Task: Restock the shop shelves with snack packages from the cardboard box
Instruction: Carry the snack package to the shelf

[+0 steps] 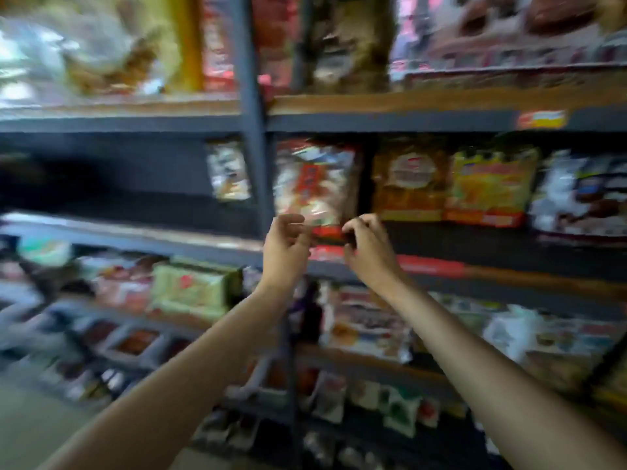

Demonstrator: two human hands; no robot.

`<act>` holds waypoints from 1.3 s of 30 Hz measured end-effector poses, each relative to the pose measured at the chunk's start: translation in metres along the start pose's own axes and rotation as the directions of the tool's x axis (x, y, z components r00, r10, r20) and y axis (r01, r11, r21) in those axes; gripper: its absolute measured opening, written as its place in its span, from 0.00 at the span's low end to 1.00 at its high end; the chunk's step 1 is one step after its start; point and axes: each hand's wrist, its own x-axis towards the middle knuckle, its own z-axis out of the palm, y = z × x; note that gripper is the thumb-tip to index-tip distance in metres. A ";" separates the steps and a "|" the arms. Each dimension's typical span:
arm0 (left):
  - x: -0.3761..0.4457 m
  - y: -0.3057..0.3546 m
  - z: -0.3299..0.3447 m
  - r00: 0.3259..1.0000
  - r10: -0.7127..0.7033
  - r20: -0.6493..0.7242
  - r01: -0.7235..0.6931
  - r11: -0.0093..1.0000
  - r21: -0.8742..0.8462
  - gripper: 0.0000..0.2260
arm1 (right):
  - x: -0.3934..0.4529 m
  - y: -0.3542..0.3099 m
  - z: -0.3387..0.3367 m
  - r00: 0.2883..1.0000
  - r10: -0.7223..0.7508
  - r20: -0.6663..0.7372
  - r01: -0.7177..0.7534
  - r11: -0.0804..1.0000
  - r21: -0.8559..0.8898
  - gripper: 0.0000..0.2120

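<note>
Forearms, two, raised. Left hand [286, 244] and right hand [368, 244] each pinch a bottom corner of snack package [314, 184], upright at shelf [475, 266] front edge. Likely light, crinkly, slippery; best held by seams.

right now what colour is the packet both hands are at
Clear with a red label, seen in the blurred head view.

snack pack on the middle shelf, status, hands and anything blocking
Left hand and right hand both grip the bottom edge of the red-and-white snack pack. Pack upright at shelf front, beside the orange pack. Nothing in the way.
</note>
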 end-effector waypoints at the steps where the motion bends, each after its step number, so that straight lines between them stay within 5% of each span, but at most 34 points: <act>1: -0.012 -0.005 -0.051 0.998 -0.032 -0.058 0.034 0.999 0.037 0.11 | -0.009 -0.044 0.026 0.987 -0.072 0.142 0.070 0.997 0.022 0.15; 4: -0.063 -0.032 -0.212 0.959 -0.171 -0.225 0.215 0.958 0.188 0.07 | -0.048 -0.178 0.103 0.810 -0.265 0.523 0.250 0.963 0.100 0.18; 6: -0.114 -0.051 -0.318 0.891 -0.281 -0.357 0.399 0.859 0.320 0.16 | -0.080 -0.265 0.148 0.631 -0.380 0.676 0.372 0.913 0.167 0.21; 10: -0.255 -0.083 -0.494 0.583 -0.563 -0.586 0.798 0.532 0.282 0.10 | -0.158 -0.417 0.223 0.346 -0.532 0.772 0.513 0.797 0.319 0.24; 12: -0.323 -0.088 -0.553 0.487 -0.531 -0.693 0.838 0.507 0.200 0.03 | -0.201 -0.477 0.259 0.208 -0.591 0.779 0.570 0.721 0.394 0.22; 13: -0.354 -0.089 -0.576 0.437 -0.506 -0.744 0.854 0.492 0.166 0.09 | -0.224 -0.502 0.276 0.115 -0.606 0.787 0.576 0.686 0.444 0.21; 17: -0.455 -0.093 -0.631 0.244 -0.622 -0.744 0.960 0.264 0.094 0.09 | -0.309 -0.567 0.329 -0.179 -0.532 0.828 0.590 0.615 0.523 0.24; 19: -0.486 -0.098 -0.651 0.200 -0.662 -0.723 0.978 0.181 0.106 0.03 | -0.332 -0.592 0.359 -0.216 -0.523 0.824 0.609 0.588 0.533 0.24; 21: -0.502 -0.104 -0.672 0.158 -0.670 -0.725 0.987 0.105 0.118 0.10 | -0.342 -0.615 0.388 -0.249 -0.514 0.821 0.619 0.568 0.543 0.22; 29: -0.481 -0.160 -0.764 0.067 -0.769 -0.636 0.995 0.005 0.099 0.06 | -0.361 -0.693 0.519 -0.363 -0.441 0.821 0.749 0.386 0.539 0.17; 33: -0.461 -0.184 -0.794 0.125 -0.755 -0.644 0.990 0.058 0.125 0.05 | -0.386 -0.717 0.564 -0.537 -0.293 0.791 0.766 0.223 0.603 0.24; 36: -0.459 -0.191 -0.807 0.077 -0.815 -0.574 0.997 0.056 0.056 0.07 | -0.413 -0.722 0.563 -0.669 -0.131 0.732 0.732 0.053 0.679 0.22; 39: -0.463 -0.198 -0.823 -0.003 -0.828 -0.561 0.998 0.034 -0.057 0.09 | -0.429 -0.722 0.564 -0.719 -0.067 0.692 0.694 0.000 0.720 0.18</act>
